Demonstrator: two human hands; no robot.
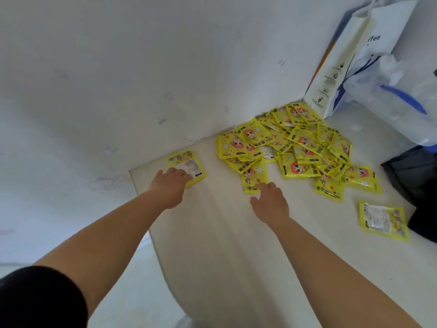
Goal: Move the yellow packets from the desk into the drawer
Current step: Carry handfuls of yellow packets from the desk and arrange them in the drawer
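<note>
A heap of several yellow packets (300, 145) lies on the white desk (224, 245), near the wall. One packet (183, 162) lies apart at the desk's far left corner, and my left hand (169, 185) rests flat on its near edge with fingers straight. Another packet (255, 176) sticks out from the front of the heap; the fingertips of my right hand (270, 202) touch its near edge, fingers loosely extended. A single packet (383, 220) lies face down at the right. No drawer is in view.
A white paper bag (354, 55) stands against the wall at the back right. A clear plastic bag with a blue strip (397, 102) sits next to it. A dark object (418, 185) occupies the desk's right edge. The desk's left edge drops off near my left arm.
</note>
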